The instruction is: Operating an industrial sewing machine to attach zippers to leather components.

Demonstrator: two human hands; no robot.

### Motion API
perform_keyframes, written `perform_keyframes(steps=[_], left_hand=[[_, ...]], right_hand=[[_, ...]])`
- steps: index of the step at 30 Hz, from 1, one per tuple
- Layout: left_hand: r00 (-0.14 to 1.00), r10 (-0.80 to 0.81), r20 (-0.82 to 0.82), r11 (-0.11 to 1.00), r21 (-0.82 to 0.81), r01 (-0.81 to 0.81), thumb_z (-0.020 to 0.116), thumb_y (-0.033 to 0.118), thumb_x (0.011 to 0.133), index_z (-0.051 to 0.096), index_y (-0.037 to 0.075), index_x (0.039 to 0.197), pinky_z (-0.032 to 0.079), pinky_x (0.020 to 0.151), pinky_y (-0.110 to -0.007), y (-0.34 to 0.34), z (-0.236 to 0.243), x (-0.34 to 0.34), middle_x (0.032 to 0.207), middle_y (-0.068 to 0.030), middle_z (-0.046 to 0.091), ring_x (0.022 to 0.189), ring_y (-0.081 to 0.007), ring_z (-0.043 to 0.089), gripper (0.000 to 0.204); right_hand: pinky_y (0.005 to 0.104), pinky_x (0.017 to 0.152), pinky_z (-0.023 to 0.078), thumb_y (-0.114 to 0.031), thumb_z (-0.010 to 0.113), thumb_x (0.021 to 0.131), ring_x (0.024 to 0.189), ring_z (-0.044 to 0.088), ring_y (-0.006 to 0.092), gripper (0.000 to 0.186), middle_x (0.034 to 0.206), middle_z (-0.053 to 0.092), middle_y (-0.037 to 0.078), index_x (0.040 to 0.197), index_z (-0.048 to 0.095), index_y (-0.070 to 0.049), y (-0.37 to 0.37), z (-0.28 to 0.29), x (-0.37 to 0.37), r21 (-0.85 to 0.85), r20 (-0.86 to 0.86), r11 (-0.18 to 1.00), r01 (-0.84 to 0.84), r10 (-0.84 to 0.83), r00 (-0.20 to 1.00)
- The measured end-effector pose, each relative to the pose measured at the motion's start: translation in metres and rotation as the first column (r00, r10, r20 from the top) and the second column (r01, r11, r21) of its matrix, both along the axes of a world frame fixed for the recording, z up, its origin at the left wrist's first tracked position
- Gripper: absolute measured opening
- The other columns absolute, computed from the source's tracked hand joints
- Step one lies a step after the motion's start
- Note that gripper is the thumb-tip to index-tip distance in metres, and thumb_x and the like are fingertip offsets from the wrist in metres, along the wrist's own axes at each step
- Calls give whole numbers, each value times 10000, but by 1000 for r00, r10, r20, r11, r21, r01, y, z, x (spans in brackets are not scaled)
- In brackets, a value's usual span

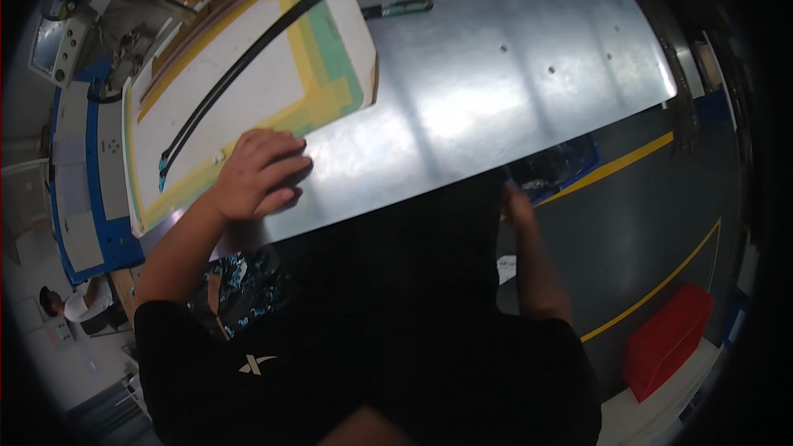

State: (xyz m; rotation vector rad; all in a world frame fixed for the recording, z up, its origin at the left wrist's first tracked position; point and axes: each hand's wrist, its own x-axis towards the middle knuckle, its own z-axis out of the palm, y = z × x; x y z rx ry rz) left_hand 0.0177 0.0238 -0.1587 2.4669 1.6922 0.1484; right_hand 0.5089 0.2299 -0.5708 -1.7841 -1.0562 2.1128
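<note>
This looks like a factory workshop: a broad sheet-metal worktop carries a board edged in yellow and green tape, and machinery with a knobbed control box crowds the upper left corner. Yellow lines mark out the dark grey floor, with a red container near its edge. Farther off, another person appears beside pale surroundings.

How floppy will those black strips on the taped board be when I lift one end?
The black strips look long and thin, so they'd probably sag. Their smooth, gentle curve suggests some springiness. Being so slim, they're likely light.
</note>
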Motion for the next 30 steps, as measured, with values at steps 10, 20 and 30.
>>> perform_keyframes(steps=[10, 20, 30], left_hand=[[999, -31, 23, 971, 236, 25, 596, 384, 954, 686, 29, 1246, 466, 1010, -485, 6, -15, -2, 1314, -166, 658, 1174, -363, 631, 468], [946, 322, 36, 756, 591, -279, 763, 259, 855, 719, 81, 1065, 502, 892, -438, -34, -25, 11, 1044, -94, 690, 977, -292, 667, 279], [401, 899, 175, 301, 416, -858, 747, 227, 890, 712, 84, 1225, 443, 1072, -481, -136, -20, -99, 1228, -162, 667, 1206, -368, 592, 366]], right_hand=[[436, 1210, 350, -295, 590, 1024, 1447, 443, 372, 529, 1540, 493, 243, 1467, 515, -16, 65, 128, -103, 573, 771, -103, -813, 404, 492], [446, 1203, 349, -180, 650, 985, 1390, 514, 387, 473, 1461, 583, 244, 1410, 582, 15, 39, 166, -51, 643, 468, 210, -737, 653, 595], [347, 804, 551, -164, 769, 884, 912, 727, 268, 258, 962, 733, 148, 1088, 733, -10, 18, 427, -129, 664, 95, 26, -747, 988, 119]])
